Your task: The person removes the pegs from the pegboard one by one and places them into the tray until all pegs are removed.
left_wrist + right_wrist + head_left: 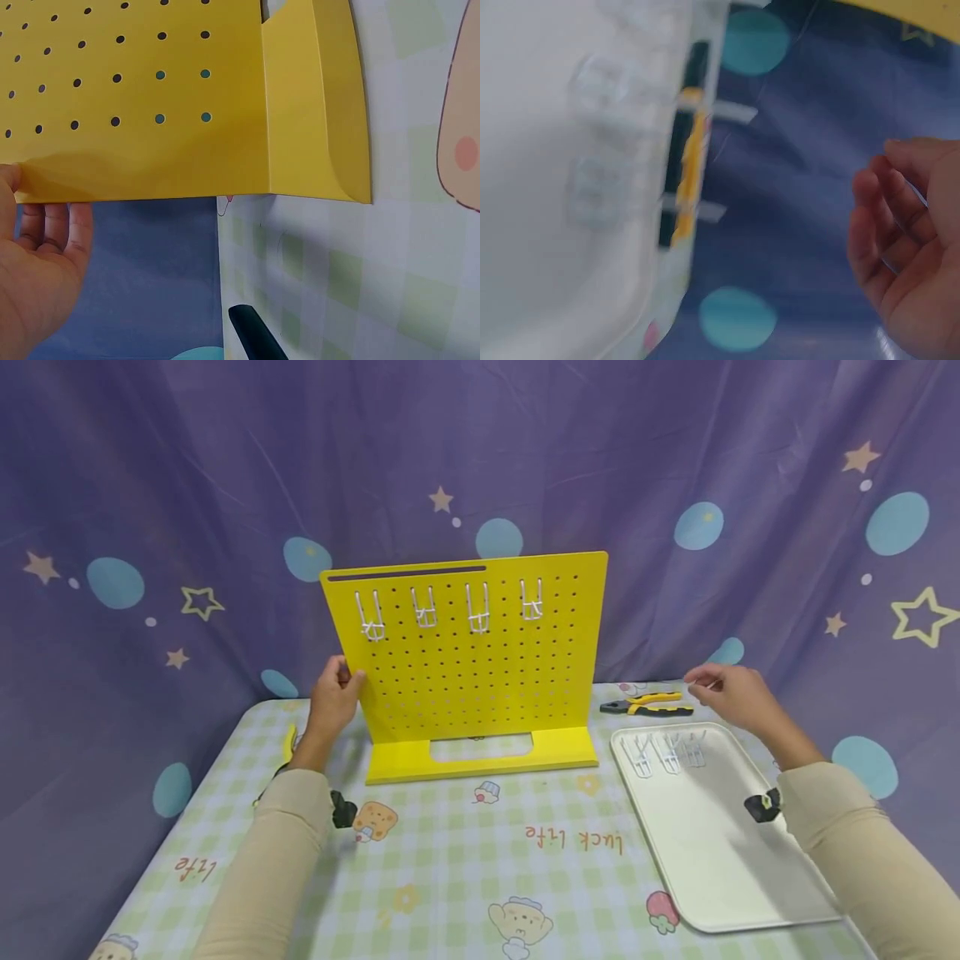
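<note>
A yellow pegboard (465,685) stands upright on its base on the table. Several white wire hooks (478,610) hang in a row near its top. My left hand (333,700) grips the board's left edge, thumb on the front and fingers behind, as the left wrist view also shows. Over the far right end of a white tray (720,852), my right hand (731,692) hovers with loosely bent fingers. Nothing shows between those fingers in the right wrist view (907,232). Three more wire hooks (670,754) lie side by side at the tray's far end.
Pliers (647,704) with yellow and black handles lie behind the tray, right of the board. A yellow and black tool (289,742) is partly hidden behind my left forearm. The checked tablecloth (465,852) covers the table, and a purple curtain (585,460) hangs behind.
</note>
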`<state>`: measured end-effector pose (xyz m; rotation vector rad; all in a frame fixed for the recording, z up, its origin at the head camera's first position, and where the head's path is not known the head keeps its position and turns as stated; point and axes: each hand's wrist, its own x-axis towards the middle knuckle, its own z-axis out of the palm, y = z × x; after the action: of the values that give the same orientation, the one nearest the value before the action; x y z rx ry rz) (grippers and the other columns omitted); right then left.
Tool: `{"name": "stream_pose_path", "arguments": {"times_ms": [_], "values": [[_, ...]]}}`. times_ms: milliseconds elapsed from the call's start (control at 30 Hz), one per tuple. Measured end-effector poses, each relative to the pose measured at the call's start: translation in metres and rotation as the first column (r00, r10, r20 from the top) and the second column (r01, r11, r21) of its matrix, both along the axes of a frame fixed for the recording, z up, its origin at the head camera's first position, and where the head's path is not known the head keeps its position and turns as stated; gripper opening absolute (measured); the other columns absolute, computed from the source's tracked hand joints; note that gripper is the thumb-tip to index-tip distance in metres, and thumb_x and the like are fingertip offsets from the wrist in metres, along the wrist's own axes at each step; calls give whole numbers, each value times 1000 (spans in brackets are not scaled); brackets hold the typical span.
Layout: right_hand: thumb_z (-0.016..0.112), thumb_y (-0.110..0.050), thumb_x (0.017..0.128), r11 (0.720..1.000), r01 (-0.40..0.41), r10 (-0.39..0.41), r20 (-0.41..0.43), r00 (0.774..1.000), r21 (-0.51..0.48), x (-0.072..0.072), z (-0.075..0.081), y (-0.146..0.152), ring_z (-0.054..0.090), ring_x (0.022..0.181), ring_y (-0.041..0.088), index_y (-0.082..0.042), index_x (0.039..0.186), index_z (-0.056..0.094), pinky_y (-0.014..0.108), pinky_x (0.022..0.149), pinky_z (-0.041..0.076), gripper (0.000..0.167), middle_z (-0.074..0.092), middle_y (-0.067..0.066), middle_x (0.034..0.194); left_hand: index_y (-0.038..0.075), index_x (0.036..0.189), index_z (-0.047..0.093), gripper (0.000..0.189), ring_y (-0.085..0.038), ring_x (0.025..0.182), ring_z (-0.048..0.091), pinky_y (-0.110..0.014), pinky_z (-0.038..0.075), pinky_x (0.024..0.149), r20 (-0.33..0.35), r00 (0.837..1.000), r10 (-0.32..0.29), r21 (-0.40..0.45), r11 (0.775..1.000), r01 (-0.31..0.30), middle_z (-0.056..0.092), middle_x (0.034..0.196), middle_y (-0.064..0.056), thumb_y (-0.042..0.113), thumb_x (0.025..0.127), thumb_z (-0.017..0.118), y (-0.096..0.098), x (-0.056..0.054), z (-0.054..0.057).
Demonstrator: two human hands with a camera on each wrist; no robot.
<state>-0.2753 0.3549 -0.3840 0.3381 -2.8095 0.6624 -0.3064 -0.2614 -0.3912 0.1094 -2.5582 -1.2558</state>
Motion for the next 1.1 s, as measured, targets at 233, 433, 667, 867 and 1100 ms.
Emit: {"name": "stream_pose_path", "arguments": {"times_ms": [233, 433, 667, 867, 1100], "values": [[70, -15, 96, 996, -22, 13, -104, 995, -88, -13, 20, -48, 67, 83, 29, -6, 112, 72, 37, 73, 50, 18, 74, 15, 97, 7, 135, 48, 37, -33, 101, 56, -41, 46, 88, -5, 1000, -4, -10, 1000, 4, 59, 116, -19, 30, 107, 51, 0, 1, 0], [70, -18, 96, 986, -89, 61, -196, 979, -138, -26, 31, -94, 68, 85, 30, -7, 111, 73, 48, 78, 56, 19, 73, 13, 104, 6, 135, 48, 37, -33, 102, 56, -42, 46, 89, -14, 1000, -9, -22, 1000, 8, 59, 116, -19, 30, 107, 51, 0, 0, 0], [72, -15, 94, 966, -136, 65, -299, 952, -222, -42, 44, -143, 68, 83, 28, -6, 112, 73, 46, 76, 58, 20, 71, 12, 102, 7, 135, 47, 37, -34, 102, 56, -42, 47, 88, -7, 1000, -7, -32, 999, 7, 58, 116, -19, 31, 107, 50, -1, 0, -2], [72, -14, 94, 951, -163, 66, -344, 937, -264, -53, 53, -172, 67, 83, 29, -6, 114, 72, 43, 78, 58, 22, 70, 13, 100, 8, 135, 47, 36, -34, 102, 56, -43, 47, 88, 7, 1000, -3, -15, 1000, 3, 57, 116, -18, 31, 107, 50, -1, 0, -4], [73, -13, 93, 952, -176, 75, -369, 926, -250, -61, 61, -194, 68, 83, 29, -7, 117, 72, 43, 79, 59, 24, 71, 13, 99, 8, 136, 47, 37, -33, 101, 56, -42, 47, 88, 10, 1000, -4, -25, 1000, 4, 57, 117, -18, 33, 108, 49, -1, -1, -2]]}}
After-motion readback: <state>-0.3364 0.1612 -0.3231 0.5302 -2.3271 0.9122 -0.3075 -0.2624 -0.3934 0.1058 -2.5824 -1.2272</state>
